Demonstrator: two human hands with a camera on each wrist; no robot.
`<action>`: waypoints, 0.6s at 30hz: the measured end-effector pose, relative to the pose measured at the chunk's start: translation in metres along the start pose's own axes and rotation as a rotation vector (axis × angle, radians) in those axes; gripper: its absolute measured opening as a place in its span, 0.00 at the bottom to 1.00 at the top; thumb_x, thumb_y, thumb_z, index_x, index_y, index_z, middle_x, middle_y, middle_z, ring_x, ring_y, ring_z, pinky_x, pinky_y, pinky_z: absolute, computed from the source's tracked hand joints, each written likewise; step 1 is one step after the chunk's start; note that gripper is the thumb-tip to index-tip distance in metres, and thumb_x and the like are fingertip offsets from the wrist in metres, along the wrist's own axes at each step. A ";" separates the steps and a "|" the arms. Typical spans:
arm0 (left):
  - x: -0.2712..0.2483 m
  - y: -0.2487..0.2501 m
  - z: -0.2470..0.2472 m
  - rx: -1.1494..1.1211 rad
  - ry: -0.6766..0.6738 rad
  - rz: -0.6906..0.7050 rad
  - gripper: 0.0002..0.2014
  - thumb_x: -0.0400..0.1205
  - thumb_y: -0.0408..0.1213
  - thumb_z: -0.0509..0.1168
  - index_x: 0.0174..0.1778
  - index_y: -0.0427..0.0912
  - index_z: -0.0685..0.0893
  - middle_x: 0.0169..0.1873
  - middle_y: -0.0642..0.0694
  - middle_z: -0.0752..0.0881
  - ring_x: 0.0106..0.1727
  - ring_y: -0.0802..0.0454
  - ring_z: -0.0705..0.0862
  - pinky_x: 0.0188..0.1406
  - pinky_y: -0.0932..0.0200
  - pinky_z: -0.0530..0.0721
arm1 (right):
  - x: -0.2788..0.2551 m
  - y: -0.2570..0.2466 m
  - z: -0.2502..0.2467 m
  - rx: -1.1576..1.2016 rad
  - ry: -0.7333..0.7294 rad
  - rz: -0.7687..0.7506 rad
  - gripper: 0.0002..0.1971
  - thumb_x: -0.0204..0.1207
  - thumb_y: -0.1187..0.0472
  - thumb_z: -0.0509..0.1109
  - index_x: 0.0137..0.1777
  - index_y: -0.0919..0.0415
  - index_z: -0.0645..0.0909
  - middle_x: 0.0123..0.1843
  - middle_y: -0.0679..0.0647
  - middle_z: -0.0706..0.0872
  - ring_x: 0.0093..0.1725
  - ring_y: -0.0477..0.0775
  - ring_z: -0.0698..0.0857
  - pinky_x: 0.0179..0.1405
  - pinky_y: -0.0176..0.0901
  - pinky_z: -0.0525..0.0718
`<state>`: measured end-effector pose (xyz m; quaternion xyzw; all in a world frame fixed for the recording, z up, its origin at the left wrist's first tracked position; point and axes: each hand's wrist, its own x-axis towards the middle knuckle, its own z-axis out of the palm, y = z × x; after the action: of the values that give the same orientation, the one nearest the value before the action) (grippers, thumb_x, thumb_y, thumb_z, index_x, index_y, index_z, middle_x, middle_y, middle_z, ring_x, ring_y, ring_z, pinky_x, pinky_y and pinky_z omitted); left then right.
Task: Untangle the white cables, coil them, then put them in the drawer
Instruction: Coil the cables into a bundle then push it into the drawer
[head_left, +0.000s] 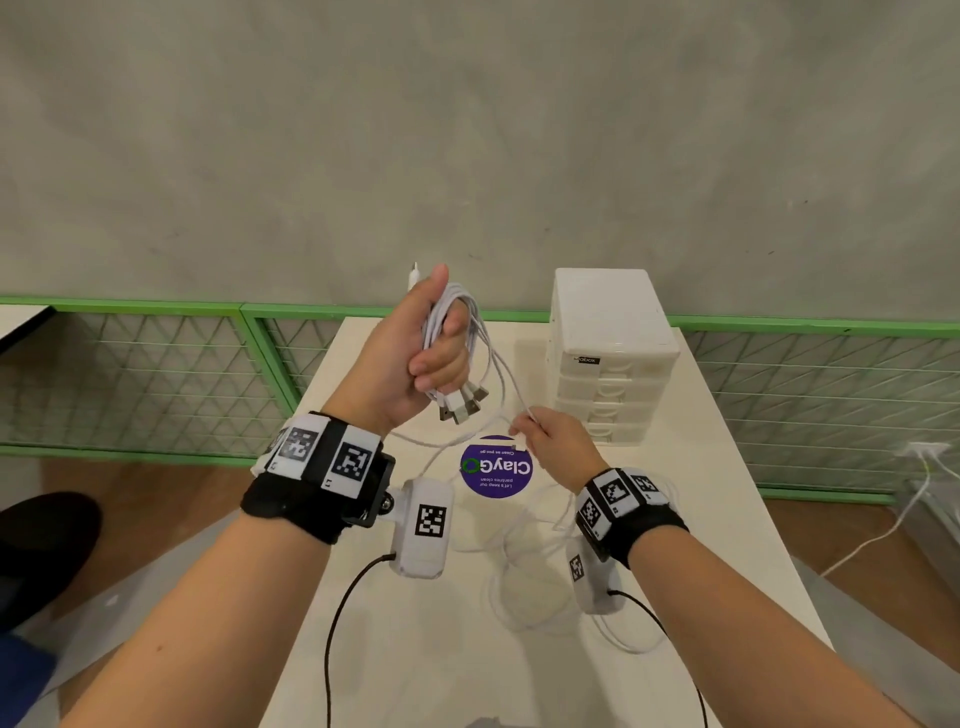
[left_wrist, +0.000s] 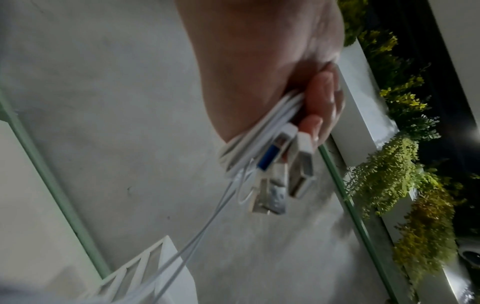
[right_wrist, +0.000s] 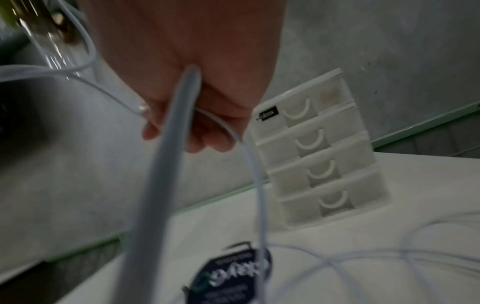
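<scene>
My left hand (head_left: 415, 343) is raised above the white table (head_left: 737, 519) and grips a bundle of white cables (head_left: 449, 317). Several USB plugs (head_left: 462, 402) hang out below the fist; the left wrist view shows these plugs (left_wrist: 283, 168) up close. Strands run from the bundle down to my right hand (head_left: 550, 441), lower and to the right, which pinches one white cable (right_wrist: 182, 144) between its fingers. More loose cable loops (head_left: 524, 577) lie on the table under my right wrist. The white drawer unit (head_left: 613, 353) stands behind, its drawers closed.
A round purple sticker (head_left: 496, 467) lies on the table between my hands. A green wire-mesh fence (head_left: 156, 374) runs behind the table under a grey wall. Another white lead (head_left: 914, 499) trails on the floor at the right. A dark shoe (head_left: 47, 540) shows at the left edge.
</scene>
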<state>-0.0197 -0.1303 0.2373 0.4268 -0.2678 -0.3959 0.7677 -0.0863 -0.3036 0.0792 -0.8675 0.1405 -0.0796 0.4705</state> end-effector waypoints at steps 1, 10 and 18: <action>0.000 0.004 -0.001 -0.005 0.015 0.017 0.30 0.87 0.54 0.44 0.21 0.45 0.74 0.05 0.55 0.62 0.06 0.60 0.60 0.10 0.69 0.60 | -0.002 0.012 0.001 -0.118 -0.033 0.055 0.13 0.82 0.59 0.58 0.43 0.59 0.83 0.31 0.48 0.77 0.35 0.51 0.77 0.36 0.43 0.71; 0.000 0.001 -0.001 0.107 0.093 0.028 0.28 0.87 0.52 0.46 0.23 0.45 0.74 0.07 0.54 0.62 0.08 0.59 0.60 0.12 0.65 0.62 | -0.025 0.073 -0.005 -0.674 -0.184 0.450 0.12 0.81 0.59 0.55 0.57 0.55 0.79 0.63 0.53 0.83 0.63 0.57 0.79 0.65 0.49 0.70; 0.011 -0.025 0.010 0.398 0.300 -0.117 0.21 0.85 0.47 0.60 0.26 0.42 0.70 0.10 0.50 0.62 0.11 0.55 0.58 0.15 0.66 0.58 | -0.007 -0.004 -0.022 0.098 0.205 0.089 0.29 0.77 0.72 0.58 0.79 0.58 0.63 0.75 0.56 0.72 0.77 0.55 0.68 0.74 0.43 0.64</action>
<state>-0.0309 -0.1521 0.2214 0.6384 -0.1983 -0.3113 0.6755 -0.0982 -0.3166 0.0947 -0.8236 0.2223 -0.1535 0.4987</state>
